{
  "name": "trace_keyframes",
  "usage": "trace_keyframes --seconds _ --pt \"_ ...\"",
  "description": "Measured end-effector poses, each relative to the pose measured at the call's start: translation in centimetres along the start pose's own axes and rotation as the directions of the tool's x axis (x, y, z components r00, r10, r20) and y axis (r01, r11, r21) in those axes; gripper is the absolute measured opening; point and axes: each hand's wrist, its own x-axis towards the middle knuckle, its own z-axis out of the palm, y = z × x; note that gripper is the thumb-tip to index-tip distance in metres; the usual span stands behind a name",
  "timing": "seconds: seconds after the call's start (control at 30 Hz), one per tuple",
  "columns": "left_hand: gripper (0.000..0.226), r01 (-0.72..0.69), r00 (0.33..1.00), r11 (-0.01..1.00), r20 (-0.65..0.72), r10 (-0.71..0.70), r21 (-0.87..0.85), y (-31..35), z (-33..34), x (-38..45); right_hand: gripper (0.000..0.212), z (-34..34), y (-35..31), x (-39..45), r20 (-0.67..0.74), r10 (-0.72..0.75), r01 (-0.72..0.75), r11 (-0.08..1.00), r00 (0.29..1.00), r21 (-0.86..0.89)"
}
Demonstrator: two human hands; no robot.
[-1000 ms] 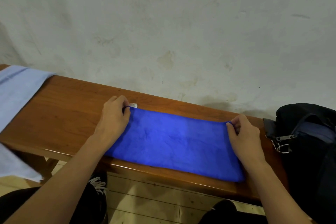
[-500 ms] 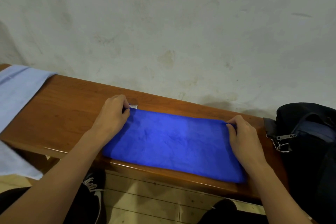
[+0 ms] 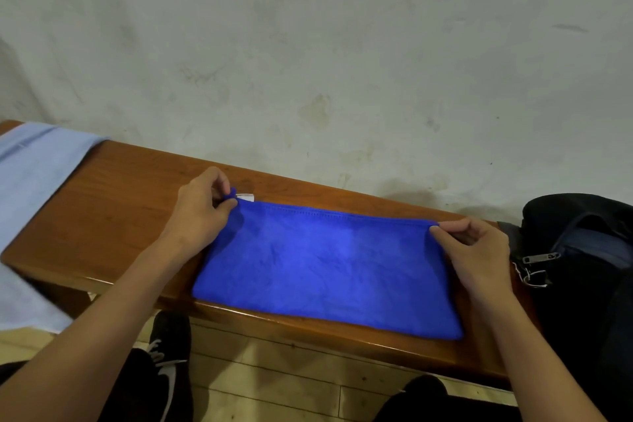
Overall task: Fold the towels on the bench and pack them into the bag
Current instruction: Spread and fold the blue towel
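Note:
A bright blue towel [image 3: 325,267], folded into a long strip, lies across the wooden bench [image 3: 113,202]. My left hand [image 3: 202,212] pinches its far left corner, beside a small white label [image 3: 245,196]. My right hand [image 3: 476,250] pinches the far right corner. The far edge is raised a little off the wood between the two hands. A black bag [image 3: 582,267] sits at the right end of the bench, with its zipper pull toward the towel.
A pale blue towel [image 3: 30,188] drapes over the bench's left end. A stained white wall [image 3: 308,62] stands close behind the bench. Below the front edge are a wooden floor [image 3: 274,377] and my black shoes [image 3: 171,353].
Both hands have gone from lying on the towel's far corners to pinching them, and the far edge has lifted slightly off the bench.

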Motion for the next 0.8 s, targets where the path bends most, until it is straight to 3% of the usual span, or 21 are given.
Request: trace_keyframes --seconds 0.2,0.47,0.8 --pt "0.023 -0.008 1.000 1.000 0.013 0.008 0.008 0.48 -0.40 0.17 0.012 -0.13 -0.24 -0.07 -0.031 -0.099 0.099 0.995 0.995 0.012" --pt "0.018 0.092 0.994 0.989 0.053 -0.098 0.115 0.38 0.02 0.34 0.016 -0.46 0.31 -0.08 0.077 -0.195 0.210 0.923 0.978 -0.324" --pt "0.014 0.173 0.985 0.980 -0.003 -0.173 0.097 0.50 0.18 0.47 0.010 -0.19 -0.04 -0.04 0.102 -0.151 0.176 0.928 0.983 -0.327"
